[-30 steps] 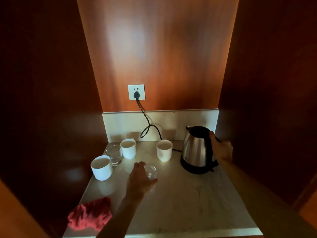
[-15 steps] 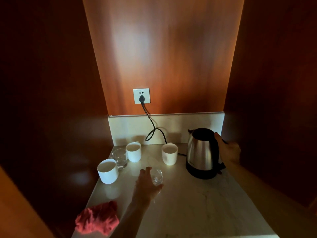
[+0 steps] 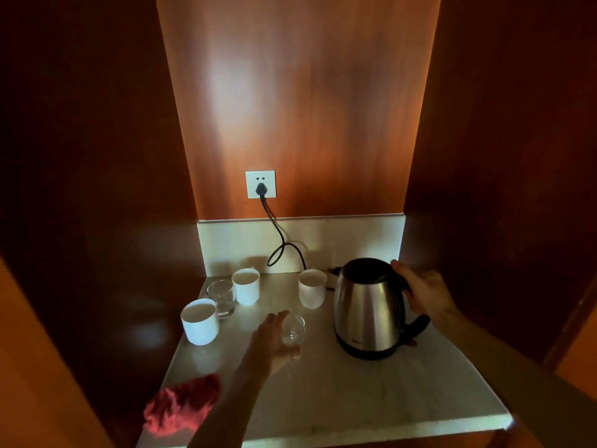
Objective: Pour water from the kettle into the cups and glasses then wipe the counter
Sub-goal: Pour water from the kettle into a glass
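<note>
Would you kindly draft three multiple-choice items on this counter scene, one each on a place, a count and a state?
1. Where does the red cloth lie?
A. front left corner of the counter
B. beside the kettle
C. under the socket

2. How many white cups are there?
A. two
B. three
C. five

3. What is the right hand doing?
A. resting flat
B. holding a cup
C. closed on the kettle handle

Answers:
1 A, the cloth sits at the near left edge.
2 B, cups stand at front left, back left and centre.
3 C, the fingers wrap the handle of the kettle, which stands on the counter.
</note>
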